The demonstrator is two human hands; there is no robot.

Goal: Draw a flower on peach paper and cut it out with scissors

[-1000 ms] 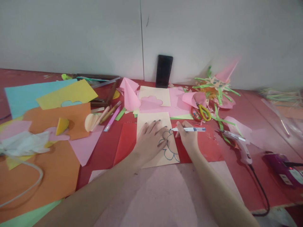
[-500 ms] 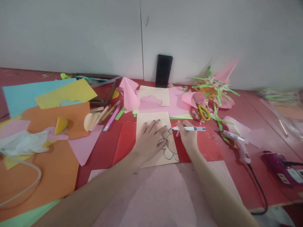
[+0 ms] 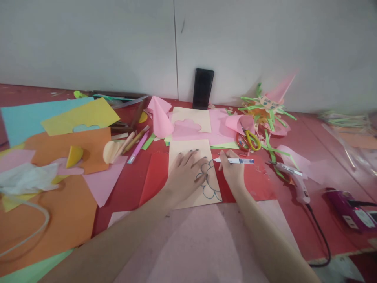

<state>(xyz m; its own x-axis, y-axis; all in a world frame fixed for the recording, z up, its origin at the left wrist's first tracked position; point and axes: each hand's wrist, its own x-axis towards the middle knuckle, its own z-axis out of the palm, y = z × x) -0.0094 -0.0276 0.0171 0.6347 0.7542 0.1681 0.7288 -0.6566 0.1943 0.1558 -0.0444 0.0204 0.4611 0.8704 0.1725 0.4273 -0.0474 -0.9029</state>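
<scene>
A cream sheet of paper (image 3: 188, 146) lies before me on a red sheet (image 3: 153, 173). My left hand (image 3: 186, 173) presses flat on the cream sheet with fingers spread. Beside those fingers runs a scalloped flower outline (image 3: 209, 192) in dark blue-green ink, partly covered by the hand. My right hand (image 3: 232, 169) grips a white pen (image 3: 240, 160) whose tip points left, at the upper end of the outline near the sheet's right edge. Whether the tip touches the paper I cannot tell.
Behind the sheet stand a pink paper cone (image 3: 161, 120) and a black phone (image 3: 203, 88) against the wall. Yellow-handled scissors (image 3: 253, 140) and a glue gun (image 3: 294, 179) lie to the right, near a purple power strip (image 3: 352, 212). Orange paper (image 3: 59, 220) spreads at left.
Both hands keep nearly the same place, the left still flat on the sheet and the right still on the pen. The whole view has shifted very slightly.
</scene>
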